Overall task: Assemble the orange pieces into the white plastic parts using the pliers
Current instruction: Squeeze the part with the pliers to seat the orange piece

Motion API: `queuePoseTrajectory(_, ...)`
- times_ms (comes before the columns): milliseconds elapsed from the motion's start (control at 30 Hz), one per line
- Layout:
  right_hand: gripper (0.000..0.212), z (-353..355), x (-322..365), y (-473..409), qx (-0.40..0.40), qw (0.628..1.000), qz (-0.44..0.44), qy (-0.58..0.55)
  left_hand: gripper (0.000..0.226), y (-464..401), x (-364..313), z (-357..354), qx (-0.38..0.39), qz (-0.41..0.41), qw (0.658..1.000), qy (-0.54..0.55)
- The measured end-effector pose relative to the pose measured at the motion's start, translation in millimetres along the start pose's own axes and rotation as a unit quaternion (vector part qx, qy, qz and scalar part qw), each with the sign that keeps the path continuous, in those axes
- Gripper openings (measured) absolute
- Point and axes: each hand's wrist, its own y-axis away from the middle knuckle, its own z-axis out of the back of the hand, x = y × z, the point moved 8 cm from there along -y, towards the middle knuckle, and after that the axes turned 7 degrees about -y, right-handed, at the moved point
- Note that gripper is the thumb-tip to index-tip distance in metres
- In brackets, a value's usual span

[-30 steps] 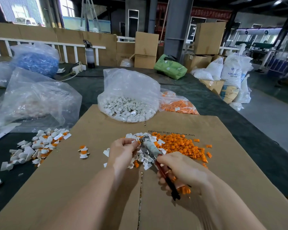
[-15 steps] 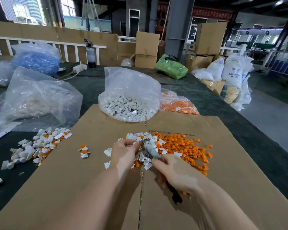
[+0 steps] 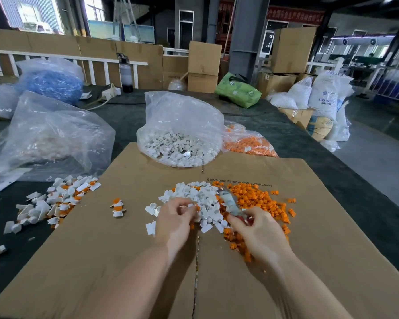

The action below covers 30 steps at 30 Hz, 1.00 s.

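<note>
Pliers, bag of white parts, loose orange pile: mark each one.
pliers (image 3: pixel 229 203): head view, on the grey head.
bag of white parts (image 3: pixel 177 148): head view, on the white contents.
loose orange pile (image 3: pixel 256 199): head view, pile middle.

Dim warehouse: grey pillar (image 3: pixel 245 40), stacked cardboard boxes (image 3: pixel 203 65), perhaps daylit windows (image 3: pixel 36 17).

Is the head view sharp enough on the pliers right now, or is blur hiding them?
Head view: the pliers are smeared by motion blur, jaws unreadable; the right hand grips them. The left hand and white parts look sharper. Wide-angle distortion bends the cardboard sheet edges; daylight is even, shadows soft.
</note>
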Motion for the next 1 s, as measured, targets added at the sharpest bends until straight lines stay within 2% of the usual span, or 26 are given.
queuePoseTrajectory(67, 0.042, 10, -9, -6, -0.066, 0.988, 0.003, 0.138, 0.014, 6, -2, -7, 0.024, -0.044, 0.998, -0.050)
queuePoseTrajectory(133, 0.048, 11, -16, -10, -0.094, 0.966, 0.011, 0.240, 0.019, 12, -2, -12, 0.038, -0.071, 0.993, -0.086)
queuePoseTrajectory(200, 0.052, 11, -20, -13, -0.108, 0.955, 0.020, 0.274, 0.021, 15, 2, -15, 0.048, -0.079, 0.990, -0.102)
queuePoseTrajectory(333, 0.066, 9, -26, -13, -0.112, 0.937, 0.009, 0.332, 0.009, 13, 7, -14, 0.033, -0.084, 0.989, -0.113)
queuePoseTrajectory(400, 0.066, 6, -14, -5, -0.133, 0.920, 0.042, 0.366, 0.008, 12, 7, -14, 0.029, -0.088, 0.990, -0.110)
queuePoseTrajectory(500, 0.045, -7, 21, 17, -0.217, 0.913, 0.238, 0.250, 0.012, 12, 5, -17, 0.038, -0.102, 0.989, -0.103)
queuePoseTrajectory(600, 0.025, -28, 41, 37, -0.194, 0.909, 0.344, 0.133, 0.014, 12, 1, -20, 0.050, -0.119, 0.986, -0.108)
queuePoseTrajectory(700, 0.004, -34, 44, 38, -0.174, 0.917, 0.348, 0.088, 0.017, 15, 4, -19, 0.067, -0.107, 0.989, -0.083)
queuePoseTrajectory(833, 0.007, -31, 43, 36, -0.168, 0.928, 0.331, 0.033, 0.036, 22, 9, -24, 0.106, -0.117, 0.983, -0.090)
queuePoseTrajectory(900, 0.004, -31, 42, 38, -0.166, 0.928, 0.333, 0.021, 0.034, 23, 6, -24, 0.092, -0.134, 0.980, -0.115)
queuePoseTrajectory(1000, 0.010, -27, 31, 34, -0.167, 0.942, 0.291, -0.021, 0.031, 22, 8, -22, 0.081, -0.125, 0.983, -0.103)
